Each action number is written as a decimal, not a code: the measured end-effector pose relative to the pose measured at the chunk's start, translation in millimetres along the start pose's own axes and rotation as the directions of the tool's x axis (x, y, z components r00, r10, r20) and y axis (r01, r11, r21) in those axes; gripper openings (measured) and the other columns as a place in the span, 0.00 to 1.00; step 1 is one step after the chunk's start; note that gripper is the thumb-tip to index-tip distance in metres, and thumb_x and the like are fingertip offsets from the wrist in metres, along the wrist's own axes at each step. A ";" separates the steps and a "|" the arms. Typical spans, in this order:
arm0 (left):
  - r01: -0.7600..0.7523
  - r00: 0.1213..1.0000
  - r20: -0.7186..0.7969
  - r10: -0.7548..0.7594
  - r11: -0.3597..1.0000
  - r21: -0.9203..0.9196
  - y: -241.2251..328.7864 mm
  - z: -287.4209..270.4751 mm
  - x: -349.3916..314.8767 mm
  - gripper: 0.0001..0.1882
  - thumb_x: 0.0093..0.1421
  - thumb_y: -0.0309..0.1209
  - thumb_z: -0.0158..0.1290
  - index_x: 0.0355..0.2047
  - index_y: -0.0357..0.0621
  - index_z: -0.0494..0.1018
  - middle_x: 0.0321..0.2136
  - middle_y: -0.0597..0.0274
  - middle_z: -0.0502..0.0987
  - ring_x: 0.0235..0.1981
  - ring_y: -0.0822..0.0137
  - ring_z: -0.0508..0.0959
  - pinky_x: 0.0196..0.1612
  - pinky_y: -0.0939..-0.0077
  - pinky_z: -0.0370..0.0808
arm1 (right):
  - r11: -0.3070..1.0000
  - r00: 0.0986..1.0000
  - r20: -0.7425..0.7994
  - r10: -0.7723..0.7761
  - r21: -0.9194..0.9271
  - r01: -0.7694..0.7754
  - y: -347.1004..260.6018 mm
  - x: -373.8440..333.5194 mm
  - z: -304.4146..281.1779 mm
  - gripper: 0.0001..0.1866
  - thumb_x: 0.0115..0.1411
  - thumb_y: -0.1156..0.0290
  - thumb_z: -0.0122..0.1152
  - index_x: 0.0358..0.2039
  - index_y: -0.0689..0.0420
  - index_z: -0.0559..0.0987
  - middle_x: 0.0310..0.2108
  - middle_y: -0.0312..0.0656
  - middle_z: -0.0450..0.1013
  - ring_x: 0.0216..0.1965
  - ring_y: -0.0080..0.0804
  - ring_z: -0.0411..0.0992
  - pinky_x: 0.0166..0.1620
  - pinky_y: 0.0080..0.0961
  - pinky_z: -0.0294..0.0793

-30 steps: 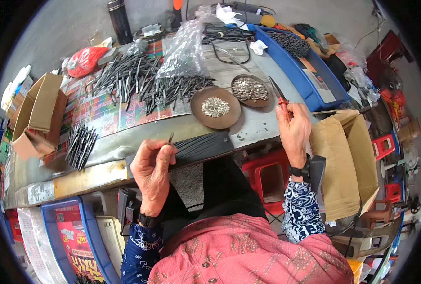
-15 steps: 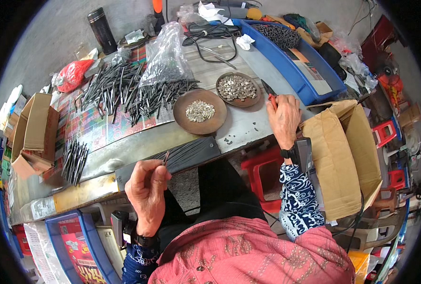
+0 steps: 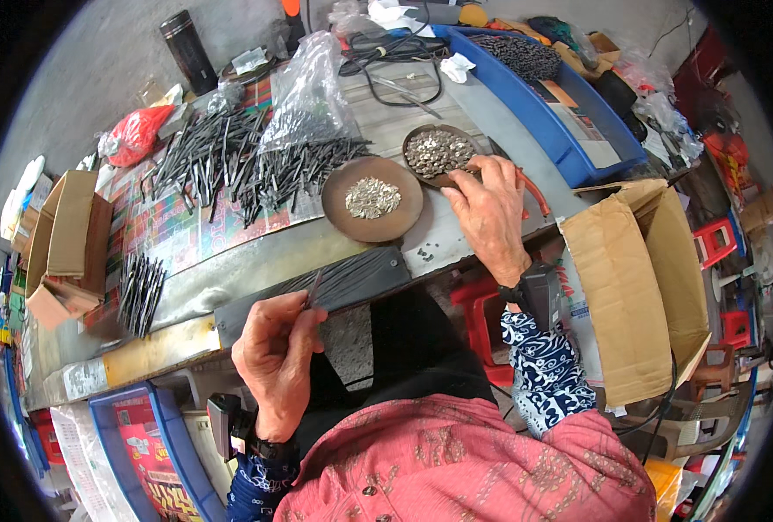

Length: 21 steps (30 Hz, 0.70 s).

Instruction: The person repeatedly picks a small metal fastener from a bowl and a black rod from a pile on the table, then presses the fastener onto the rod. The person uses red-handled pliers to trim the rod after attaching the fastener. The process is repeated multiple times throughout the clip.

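The right hand (image 3: 489, 213) has moved left from the red-handled, dark-bladed hand tool (image 3: 537, 197) it gripped a second ago; that now lies just beside its outer edge. Its bent fingertips reach the near rim of the round brown dish of silvery bits (image 3: 439, 151); whether they hold one cannot be told. The left hand (image 3: 275, 352) still pinches a thin, dark, straight stick (image 3: 315, 287) above the table edge.

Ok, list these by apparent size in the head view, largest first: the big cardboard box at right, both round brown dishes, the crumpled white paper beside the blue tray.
Cardboard box
Left dish
Right dish, partly hidden by the right hand and slightly farther off, so its true size is unsure
White paper
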State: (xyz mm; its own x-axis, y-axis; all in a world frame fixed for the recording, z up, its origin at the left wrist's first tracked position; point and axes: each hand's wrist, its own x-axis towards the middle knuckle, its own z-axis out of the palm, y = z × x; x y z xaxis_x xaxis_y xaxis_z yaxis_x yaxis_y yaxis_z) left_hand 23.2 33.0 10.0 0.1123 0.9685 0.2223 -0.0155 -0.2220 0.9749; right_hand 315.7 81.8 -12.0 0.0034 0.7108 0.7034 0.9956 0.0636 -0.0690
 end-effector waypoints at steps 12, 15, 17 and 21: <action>0.163 0.985 0.106 -0.136 0.934 -0.317 2.9 -4.7 -7.5 0.07 0.63 0.18 0.49 0.40 0.37 0.74 0.31 0.55 0.80 0.16 0.78 0.66 0.18 0.86 0.59 | 0.972 0.999 0.039 -0.025 0.236 0.015 -2.0 14.1 -1.6 0.06 0.53 0.72 0.64 0.28 0.60 0.76 0.29 0.41 0.73 0.35 0.40 0.69 0.42 0.36 0.66; 0.174 0.983 0.117 -0.140 0.909 -0.378 3.6 -4.6 -8.9 0.07 0.63 0.18 0.50 0.40 0.36 0.74 0.30 0.55 0.80 0.16 0.79 0.66 0.18 0.86 0.60 | 0.929 0.997 0.067 0.049 0.362 -0.070 -21.0 11.4 -15.0 0.06 0.55 0.73 0.62 0.28 0.61 0.76 0.27 0.41 0.73 0.29 0.37 0.70 0.39 0.35 0.67; 0.204 0.978 0.134 -0.159 0.867 -0.454 4.3 -4.8 -9.7 0.07 0.63 0.18 0.51 0.40 0.34 0.75 0.30 0.57 0.80 0.19 0.79 0.69 0.20 0.87 0.64 | 0.868 0.998 0.053 0.036 0.493 -0.057 -41.1 4.6 -26.6 0.03 0.55 0.78 0.61 0.31 0.62 0.76 0.27 0.41 0.74 0.28 0.33 0.72 0.34 0.29 0.70; 0.198 0.979 0.128 -0.155 0.864 -0.463 6.2 -2.0 -12.0 0.06 0.63 0.19 0.52 0.40 0.35 0.74 0.30 0.56 0.80 0.18 0.79 0.68 0.19 0.86 0.62 | 0.703 0.998 0.068 -0.018 0.710 -0.036 -84.8 -11.0 -45.5 0.05 0.51 0.83 0.61 0.30 0.63 0.76 0.28 0.41 0.74 0.30 0.31 0.74 0.34 0.25 0.73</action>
State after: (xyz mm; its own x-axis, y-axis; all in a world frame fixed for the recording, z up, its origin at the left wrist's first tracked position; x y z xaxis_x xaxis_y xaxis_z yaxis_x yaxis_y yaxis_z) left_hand 19.8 20.2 13.4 0.2399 0.9686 0.0650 -0.4515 0.0520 0.8908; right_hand 235.5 36.7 18.3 -0.0207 0.7556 0.6547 0.6333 0.5166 -0.5762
